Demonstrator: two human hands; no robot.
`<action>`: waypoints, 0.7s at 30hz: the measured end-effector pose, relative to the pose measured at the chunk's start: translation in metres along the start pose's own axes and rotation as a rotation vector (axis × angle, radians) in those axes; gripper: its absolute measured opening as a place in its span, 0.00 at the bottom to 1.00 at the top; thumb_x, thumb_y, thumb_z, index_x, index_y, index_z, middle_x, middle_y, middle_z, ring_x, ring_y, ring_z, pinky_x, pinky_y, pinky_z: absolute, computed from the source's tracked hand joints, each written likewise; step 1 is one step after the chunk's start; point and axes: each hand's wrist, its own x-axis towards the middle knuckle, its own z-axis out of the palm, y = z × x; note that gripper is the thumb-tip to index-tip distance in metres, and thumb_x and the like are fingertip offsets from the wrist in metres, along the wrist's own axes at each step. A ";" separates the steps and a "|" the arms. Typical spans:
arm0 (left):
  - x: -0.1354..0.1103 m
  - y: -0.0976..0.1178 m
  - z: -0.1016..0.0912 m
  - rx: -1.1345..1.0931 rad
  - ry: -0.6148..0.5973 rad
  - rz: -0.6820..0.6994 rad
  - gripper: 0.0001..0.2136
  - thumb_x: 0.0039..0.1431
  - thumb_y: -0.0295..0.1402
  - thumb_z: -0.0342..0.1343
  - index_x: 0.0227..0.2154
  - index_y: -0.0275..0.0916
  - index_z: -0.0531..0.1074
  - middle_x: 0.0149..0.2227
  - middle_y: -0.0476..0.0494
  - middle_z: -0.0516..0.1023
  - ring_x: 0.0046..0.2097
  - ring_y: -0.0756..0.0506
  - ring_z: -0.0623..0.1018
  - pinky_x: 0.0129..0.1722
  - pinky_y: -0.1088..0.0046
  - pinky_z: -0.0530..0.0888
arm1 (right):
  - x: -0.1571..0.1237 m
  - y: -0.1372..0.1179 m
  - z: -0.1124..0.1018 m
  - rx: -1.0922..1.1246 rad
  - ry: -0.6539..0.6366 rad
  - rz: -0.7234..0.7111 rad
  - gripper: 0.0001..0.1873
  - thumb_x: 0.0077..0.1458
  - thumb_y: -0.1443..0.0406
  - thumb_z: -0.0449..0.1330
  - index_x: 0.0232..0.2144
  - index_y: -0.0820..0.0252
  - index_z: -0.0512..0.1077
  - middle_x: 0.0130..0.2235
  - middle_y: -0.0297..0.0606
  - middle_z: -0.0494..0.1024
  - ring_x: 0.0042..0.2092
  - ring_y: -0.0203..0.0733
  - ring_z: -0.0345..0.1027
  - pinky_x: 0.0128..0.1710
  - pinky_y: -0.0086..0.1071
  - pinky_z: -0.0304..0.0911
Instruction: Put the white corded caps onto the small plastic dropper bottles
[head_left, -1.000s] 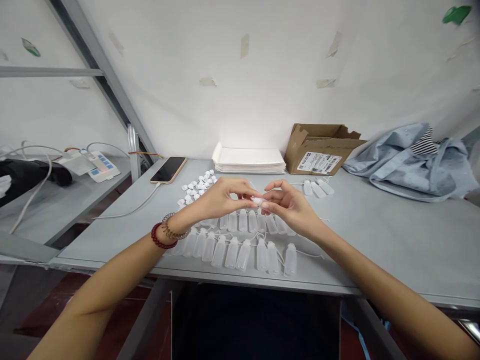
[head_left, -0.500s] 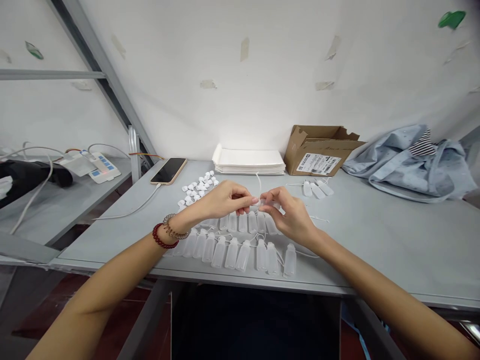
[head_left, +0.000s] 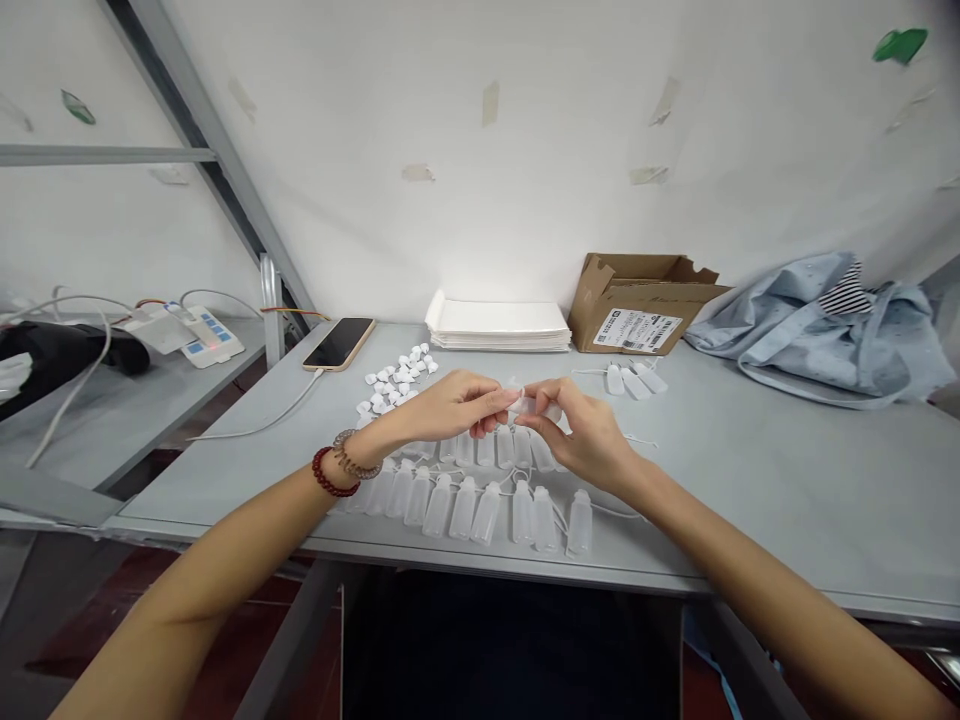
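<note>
Above the rows of bottles, my two hands meet fingertip to fingertip. My right hand (head_left: 581, 425) is closed in a pinch on a small translucent plastic bottle (head_left: 553, 411), mostly hidden by the fingers and lying roughly sideways. At its neck end, the thumb and fingers of my left hand (head_left: 469, 405) are pinched together on what looks like a white cord, blurred and barely showing. Below the hands lie more such bottles (head_left: 440, 505) in two rows, several with thin white cords among them. White caps (head_left: 403, 376) are scattered beyond my left hand.
A phone (head_left: 339, 343) with a charging cable lies at the back left. Against the wall are a stack of white sheets or trays (head_left: 499, 327) and an opened cardboard box (head_left: 641, 305). Three bottles (head_left: 634, 380) lie before the box. Light-blue cloth (head_left: 817, 330) is heaped at right.
The white cord that stood up between my hands no longer stands up; only a faint whitish blur shows at the fingertips. Both hands stay in nearly the same place.
</note>
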 end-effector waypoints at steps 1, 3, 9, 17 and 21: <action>0.000 0.001 0.000 -0.023 -0.018 0.001 0.21 0.64 0.46 0.45 0.24 0.35 0.70 0.21 0.48 0.71 0.25 0.52 0.73 0.25 0.77 0.68 | -0.001 0.001 0.001 -0.025 -0.007 -0.034 0.08 0.59 0.66 0.55 0.30 0.53 0.57 0.35 0.38 0.76 0.35 0.41 0.73 0.32 0.34 0.66; -0.002 0.002 0.001 -0.001 -0.023 0.023 0.20 0.64 0.45 0.46 0.25 0.35 0.70 0.22 0.48 0.72 0.24 0.52 0.72 0.25 0.77 0.67 | -0.003 0.001 0.001 -0.048 -0.026 -0.057 0.08 0.60 0.67 0.51 0.30 0.53 0.56 0.37 0.39 0.77 0.36 0.41 0.73 0.32 0.33 0.66; -0.006 0.001 0.003 0.409 0.095 0.268 0.15 0.65 0.38 0.47 0.28 0.34 0.72 0.25 0.48 0.71 0.25 0.52 0.66 0.26 0.74 0.61 | 0.002 -0.002 -0.003 0.119 -0.138 0.158 0.16 0.58 0.64 0.53 0.24 0.53 0.48 0.25 0.32 0.69 0.28 0.38 0.67 0.25 0.30 0.58; -0.005 0.004 -0.002 0.312 0.115 0.231 0.14 0.61 0.43 0.53 0.32 0.36 0.75 0.30 0.46 0.76 0.31 0.50 0.72 0.29 0.75 0.66 | 0.004 -0.004 -0.009 0.321 -0.158 0.231 0.18 0.57 0.62 0.57 0.25 0.54 0.49 0.27 0.32 0.69 0.30 0.38 0.67 0.30 0.32 0.62; -0.005 0.004 -0.003 0.145 -0.005 0.029 0.21 0.64 0.47 0.46 0.25 0.35 0.71 0.23 0.49 0.73 0.24 0.53 0.69 0.22 0.77 0.62 | -0.001 0.000 -0.002 0.079 -0.090 0.016 0.15 0.59 0.66 0.54 0.25 0.53 0.51 0.30 0.36 0.72 0.37 0.42 0.72 0.32 0.33 0.64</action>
